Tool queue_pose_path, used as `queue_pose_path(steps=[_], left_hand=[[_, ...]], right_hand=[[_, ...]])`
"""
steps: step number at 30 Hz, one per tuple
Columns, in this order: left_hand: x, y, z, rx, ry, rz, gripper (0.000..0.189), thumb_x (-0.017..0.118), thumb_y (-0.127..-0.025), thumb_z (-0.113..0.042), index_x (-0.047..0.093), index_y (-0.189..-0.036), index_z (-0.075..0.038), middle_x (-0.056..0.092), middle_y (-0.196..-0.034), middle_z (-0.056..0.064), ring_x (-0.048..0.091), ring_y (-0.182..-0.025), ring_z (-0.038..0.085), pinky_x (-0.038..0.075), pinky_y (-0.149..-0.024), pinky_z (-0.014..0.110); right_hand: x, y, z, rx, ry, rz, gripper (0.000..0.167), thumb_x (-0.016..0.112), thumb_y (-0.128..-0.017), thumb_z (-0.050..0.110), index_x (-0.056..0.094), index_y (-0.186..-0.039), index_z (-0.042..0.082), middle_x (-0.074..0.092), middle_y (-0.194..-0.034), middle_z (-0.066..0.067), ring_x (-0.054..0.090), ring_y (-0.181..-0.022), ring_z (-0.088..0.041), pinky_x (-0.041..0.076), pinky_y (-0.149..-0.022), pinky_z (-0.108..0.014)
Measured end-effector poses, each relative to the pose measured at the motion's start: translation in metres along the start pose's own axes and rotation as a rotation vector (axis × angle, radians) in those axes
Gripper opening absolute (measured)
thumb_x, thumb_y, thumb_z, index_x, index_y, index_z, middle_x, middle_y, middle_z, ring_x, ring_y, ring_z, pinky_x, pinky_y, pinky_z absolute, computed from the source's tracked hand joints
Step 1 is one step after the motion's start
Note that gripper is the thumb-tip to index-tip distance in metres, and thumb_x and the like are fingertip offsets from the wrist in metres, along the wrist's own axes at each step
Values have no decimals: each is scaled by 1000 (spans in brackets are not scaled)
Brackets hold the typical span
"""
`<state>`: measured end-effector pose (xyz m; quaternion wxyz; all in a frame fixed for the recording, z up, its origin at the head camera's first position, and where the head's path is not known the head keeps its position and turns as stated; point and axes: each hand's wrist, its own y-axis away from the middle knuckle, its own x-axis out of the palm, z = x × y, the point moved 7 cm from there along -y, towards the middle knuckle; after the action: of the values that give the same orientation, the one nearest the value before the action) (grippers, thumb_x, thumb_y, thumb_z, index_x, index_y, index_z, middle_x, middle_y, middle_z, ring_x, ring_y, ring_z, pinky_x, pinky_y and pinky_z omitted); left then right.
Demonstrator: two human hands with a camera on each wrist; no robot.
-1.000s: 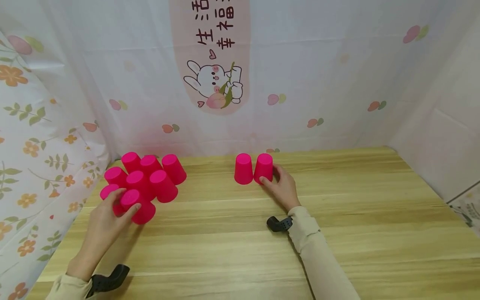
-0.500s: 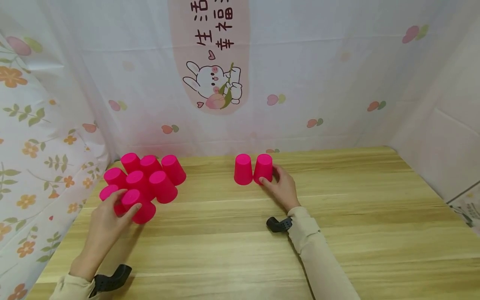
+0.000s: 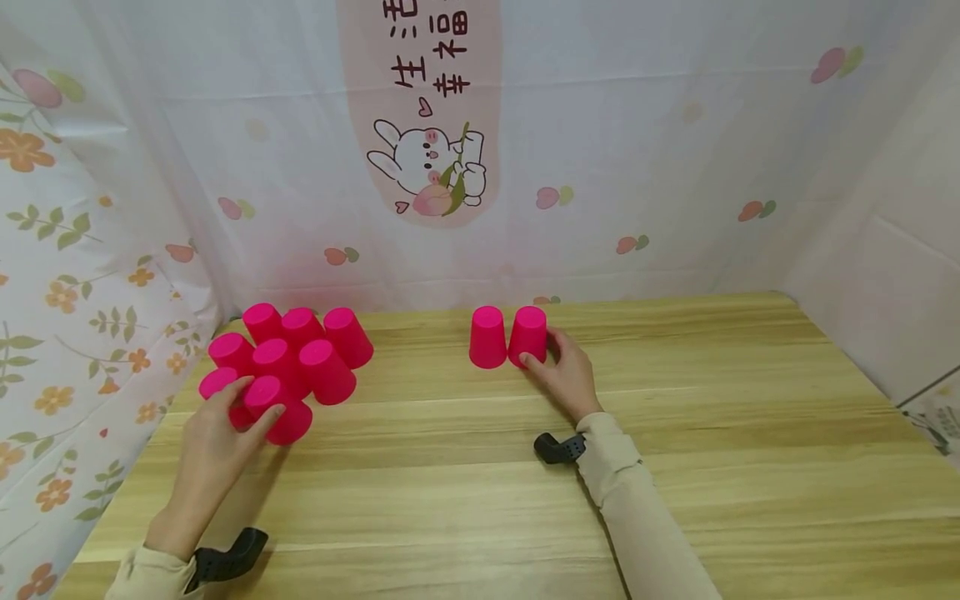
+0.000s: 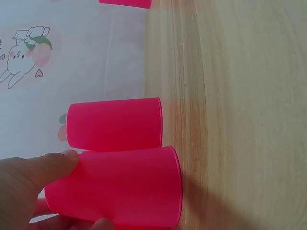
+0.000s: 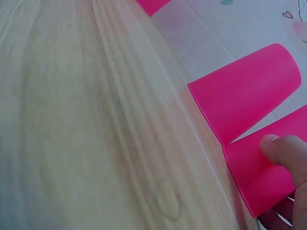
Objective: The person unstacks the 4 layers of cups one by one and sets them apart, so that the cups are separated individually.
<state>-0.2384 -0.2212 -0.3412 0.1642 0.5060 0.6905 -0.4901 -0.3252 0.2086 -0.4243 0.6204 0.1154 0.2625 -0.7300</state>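
Bright pink cups stand upside down on the wooden table. My left hand (image 3: 213,437) grips the nearest cup (image 3: 279,417) of a tight cluster at the left, thumb on its right side; in the left wrist view this gripped cup (image 4: 120,184) overlaps another cup (image 4: 115,123) behind it. Toward the back middle, my right hand (image 3: 564,373) holds the right one of two side-by-side cups (image 3: 528,335), thumb on its near face. The left cup of that pair (image 3: 487,337) touches it at the rim in the right wrist view, where the held cup (image 5: 259,167) sits on the table.
Several more pink cups (image 3: 348,337) fill the cluster by the left curtain (image 3: 90,333). A white printed curtain (image 3: 637,167) hangs along the table's back edge. Wood-grain tabletop (image 3: 420,500) spreads between and in front of the arms. Each wrist carries a black camera mount (image 3: 558,448).
Hardly anything differs. The left wrist has shifted slightly to the right while its fingers stay on the same cup; the right hand and the cups keep their places.
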Motion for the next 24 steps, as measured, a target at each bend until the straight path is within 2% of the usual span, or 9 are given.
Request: queue_pose_path(steps=[6,9,12,14,17,24], left_hand=[[-2,1,-2,6,14,-14,60,79,-68,-2,49,-118,14,54,-105,32,53,-88,43,46,-71,58],[-5,2,-5,8,-5,-34,62,81,-67,-3,49,-118,13,52,-105,30,50,-88,41,47,-68,56],[-11,2,-12,19,-21,-81,58,81,-65,-4,53,-114,11,52,-97,25,49,-81,35,46,-61,37],[-16,2,-19,43,-22,-118,54,82,-64,-4,56,-110,9,52,-89,20,48,-77,30,39,-57,25],[-19,2,-32,100,0,-145,49,83,-62,-5,59,-104,6,51,-80,14,46,-69,24,32,-51,16],[-17,-3,-66,219,84,-124,43,83,-62,-4,64,-100,0,52,-79,5,44,-62,15,36,-52,11]], right_hand=[[1,1,1,-7,-6,6,59,71,-82,28,48,-129,0,53,-127,-15,51,-116,-29,41,-97,-38],[0,0,1,-6,-10,6,59,70,-83,28,48,-129,1,53,-127,-15,51,-116,-29,41,-97,-38],[-1,-1,2,-9,-13,7,59,70,-83,29,48,-129,1,53,-127,-15,51,-117,-29,41,-97,-38],[-2,-1,2,-16,-16,7,60,70,-83,29,47,-130,1,52,-128,-15,51,-117,-29,41,-98,-38],[-3,0,0,-15,-13,-1,60,70,-83,28,47,-131,1,52,-128,-14,51,-117,-29,41,-97,-38],[-1,0,-1,-20,-7,1,61,71,-83,28,47,-131,1,52,-128,-15,51,-117,-29,42,-97,-39]])
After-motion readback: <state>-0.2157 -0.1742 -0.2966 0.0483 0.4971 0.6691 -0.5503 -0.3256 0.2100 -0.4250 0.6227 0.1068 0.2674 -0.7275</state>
